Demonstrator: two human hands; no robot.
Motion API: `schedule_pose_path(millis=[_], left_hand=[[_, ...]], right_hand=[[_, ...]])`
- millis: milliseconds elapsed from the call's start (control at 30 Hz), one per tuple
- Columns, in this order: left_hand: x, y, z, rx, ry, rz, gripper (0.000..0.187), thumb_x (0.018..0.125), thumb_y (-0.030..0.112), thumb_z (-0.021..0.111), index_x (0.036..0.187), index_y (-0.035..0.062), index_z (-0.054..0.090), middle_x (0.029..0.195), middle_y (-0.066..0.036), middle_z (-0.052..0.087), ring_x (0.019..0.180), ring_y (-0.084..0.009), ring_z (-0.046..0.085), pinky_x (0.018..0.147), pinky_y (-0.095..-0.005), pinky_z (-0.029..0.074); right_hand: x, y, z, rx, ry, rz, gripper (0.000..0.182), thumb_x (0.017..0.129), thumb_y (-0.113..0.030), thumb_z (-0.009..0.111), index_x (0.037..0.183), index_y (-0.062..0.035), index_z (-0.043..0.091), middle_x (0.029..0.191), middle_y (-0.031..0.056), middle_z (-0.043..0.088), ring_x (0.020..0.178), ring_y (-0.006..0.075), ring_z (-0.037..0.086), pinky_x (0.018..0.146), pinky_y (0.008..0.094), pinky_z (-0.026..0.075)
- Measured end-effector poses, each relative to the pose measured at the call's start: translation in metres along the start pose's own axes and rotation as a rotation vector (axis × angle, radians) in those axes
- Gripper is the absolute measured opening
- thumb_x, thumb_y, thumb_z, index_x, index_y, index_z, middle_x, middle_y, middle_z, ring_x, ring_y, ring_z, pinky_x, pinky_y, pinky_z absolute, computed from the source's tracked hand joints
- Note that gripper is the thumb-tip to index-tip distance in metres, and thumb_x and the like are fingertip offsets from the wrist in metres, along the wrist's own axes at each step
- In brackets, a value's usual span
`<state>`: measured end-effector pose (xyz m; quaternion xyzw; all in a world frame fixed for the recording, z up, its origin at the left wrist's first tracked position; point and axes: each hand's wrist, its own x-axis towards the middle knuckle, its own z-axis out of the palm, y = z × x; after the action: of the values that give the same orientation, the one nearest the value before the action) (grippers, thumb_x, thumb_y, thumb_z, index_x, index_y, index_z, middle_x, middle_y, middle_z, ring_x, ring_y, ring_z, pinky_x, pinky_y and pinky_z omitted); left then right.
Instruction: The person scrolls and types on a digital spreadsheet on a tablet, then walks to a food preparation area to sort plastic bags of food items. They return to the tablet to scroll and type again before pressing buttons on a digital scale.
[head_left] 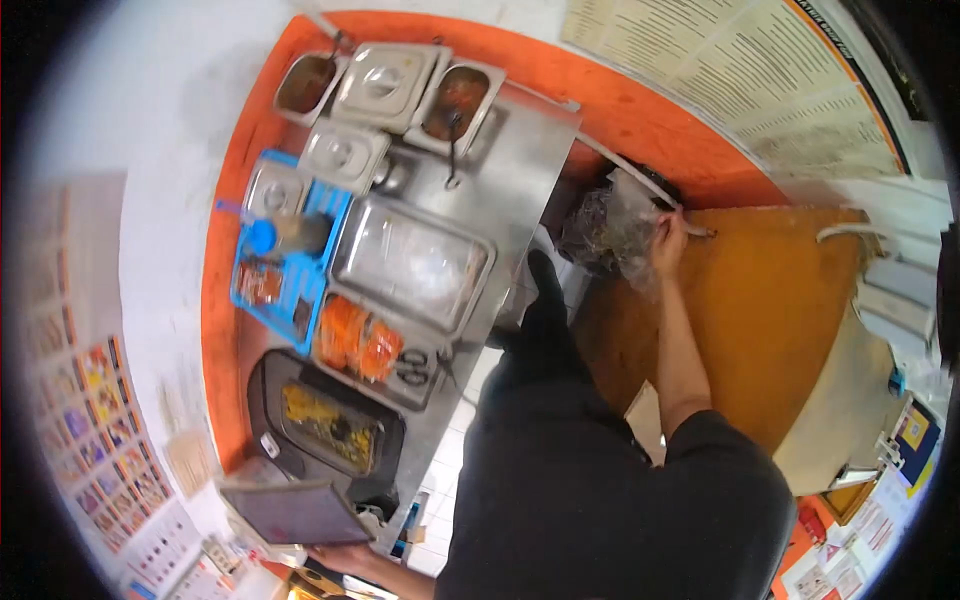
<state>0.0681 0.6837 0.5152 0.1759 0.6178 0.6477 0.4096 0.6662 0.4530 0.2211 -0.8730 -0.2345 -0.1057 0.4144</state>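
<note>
My left hand [342, 558] grips the lower edge of a rectangular pan-like thing [298, 512] with a pale rim and a dull grey-purple face, held tilted at the lower left. On the other side, my right arm reaches out, and my right hand [669, 243] is closed at the edge of a crumpled clear plastic bag [622, 220]. A thin white bar [640, 178] runs close past those fingers. Near my left hand, a black tray [392, 437] holds a clear-walled container of yellow food [325, 428].
The steel counter [522, 140] carries an empty-looking steel pan [405, 265], lidded pans [388, 85], a sauce pan with a ladle [462, 105], a blue basket [290, 318], orange food packs [358, 338] and black scissors [414, 368]. A brown board [770, 300] stands at right.
</note>
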Motion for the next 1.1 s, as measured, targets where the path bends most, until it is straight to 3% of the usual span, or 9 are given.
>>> schedule_pose_path(millis=[67, 167, 233, 533, 633, 733, 867, 1000, 1100], left_hand=[[-0.01, -0.025, 0.045, 0.026, -0.075, 0.023, 0.065, 0.09, 0.048, 0.046, 0.142, 0.0099, 0.033, 0.145, -0.011, 0.034, 0.128, -0.0307, 0.038, 0.109, -0.0473, 0.027], [-0.023, -0.054, 0.083, 0.095, -0.143, 0.046, 0.065, 0.09, 0.047, 0.046, 0.142, 0.0101, 0.033, 0.146, -0.011, 0.034, 0.129, -0.0304, 0.038, 0.109, -0.0472, 0.027], [-0.036, -0.072, 0.084, 0.137, -0.14, 0.044, 0.065, 0.091, 0.047, 0.046, 0.142, 0.0102, 0.033, 0.146, -0.011, 0.033, 0.129, -0.0302, 0.038, 0.109, -0.0472, 0.027], [-0.055, -0.123, 0.05, 0.289, -0.144, 0.086, 0.063, 0.091, 0.045, 0.047, 0.142, 0.0108, 0.033, 0.146, -0.01, 0.033, 0.13, -0.0292, 0.037, 0.11, -0.0469, 0.026], [-0.027, -0.148, 0.059, 0.299, -0.24, 0.091, 0.063, 0.091, 0.044, 0.047, 0.143, 0.011, 0.033, 0.146, -0.01, 0.033, 0.13, -0.0289, 0.036, 0.11, -0.0468, 0.026], [0.011, -0.167, 0.067, 0.31, -0.35, 0.09, 0.062, 0.092, 0.044, 0.047, 0.143, 0.0112, 0.032, 0.146, -0.009, 0.033, 0.13, -0.0286, 0.036, 0.11, -0.0468, 0.026], [0.026, -0.129, 0.054, 0.377, -0.431, 0.068, 0.062, 0.092, 0.043, 0.048, 0.143, 0.0114, 0.032, 0.147, -0.009, 0.033, 0.13, -0.0282, 0.036, 0.11, -0.0466, 0.026], [0.031, -0.075, 0.028, 0.282, -0.519, 0.121, 0.061, 0.092, 0.042, 0.048, 0.143, 0.0117, 0.032, 0.147, -0.009, 0.032, 0.131, -0.0278, 0.035, 0.11, -0.0465, 0.026], [0.03, -0.021, -0.021, 0.164, -0.556, 0.172, 0.061, 0.092, 0.042, 0.048, 0.143, 0.0119, 0.032, 0.147, -0.009, 0.032, 0.131, -0.0275, 0.035, 0.11, -0.0464, 0.026]], right_hand=[[-0.04, 0.056, 0.046, 0.174, -0.082, 0.375, 0.015, 0.079, 0.009, 0.045, 0.089, -0.0009, 0.051, 0.086, 0.0152, 0.053, 0.083, 0.0286, 0.053, 0.081, 0.0333, 0.042], [-0.075, 0.106, 0.097, -0.076, -0.424, 0.374, 0.033, 0.081, -0.002, 0.053, 0.114, -0.002, 0.054, 0.118, 0.0201, 0.052, 0.113, 0.0337, 0.049, 0.098, 0.0409, 0.038], [-0.084, 0.119, 0.125, -0.407, -0.966, 0.477, 0.061, 0.087, -0.027, 0.057, 0.141, -0.0092, 0.034, 0.148, 0.0185, 0.025, 0.136, 0.0351, 0.025, 0.11, 0.0467, 0.025], [-0.105, 0.235, 0.248, -0.165, -1.174, 0.907, 0.078, 0.085, -0.051, 0.056, 0.146, -0.0135, 0.026, 0.155, 0.0118, 0.013, 0.142, 0.0315, 0.011, 0.114, 0.0473, 0.009], [-0.207, 0.368, 0.319, -0.177, -1.26, 0.739, 0.072, 0.089, -0.048, 0.052, 0.147, -0.0142, 0.025, 0.154, 0.0105, 0.014, 0.142, 0.0302, 0.01, 0.114, 0.0431, 0.011], [-0.17, 0.301, 0.292, -0.251, -1.39, 0.762, 0.069, 0.09, -0.044, 0.051, 0.146, -0.0134, 0.026, 0.154, 0.0112, 0.017, 0.141, 0.0291, 0.014, 0.114, 0.0411, 0.014], [-0.203, 0.323, 0.287, 0.013, -1.365, 0.796, 0.077, 0.087, -0.052, 0.052, 0.149, -0.0225, 0.017, 0.154, 0.0119, 0.013, 0.139, 0.0354, 0.021, 0.11, 0.0477, 0.027], [-0.121, 0.245, 0.242, -0.451, -1.061, 0.516, 0.034, 0.088, -0.024, 0.055, 0.117, -0.0077, 0.061, 0.119, 0.0145, 0.06, 0.106, 0.0342, 0.057, 0.09, 0.0423, 0.044], [-0.106, 0.179, 0.176, -0.234, -0.381, 0.586, 0.033, 0.085, -0.026, 0.057, 0.11, -0.005, 0.064, 0.114, 0.0176, 0.062, 0.098, 0.0372, 0.06, 0.081, 0.0402, 0.048]])
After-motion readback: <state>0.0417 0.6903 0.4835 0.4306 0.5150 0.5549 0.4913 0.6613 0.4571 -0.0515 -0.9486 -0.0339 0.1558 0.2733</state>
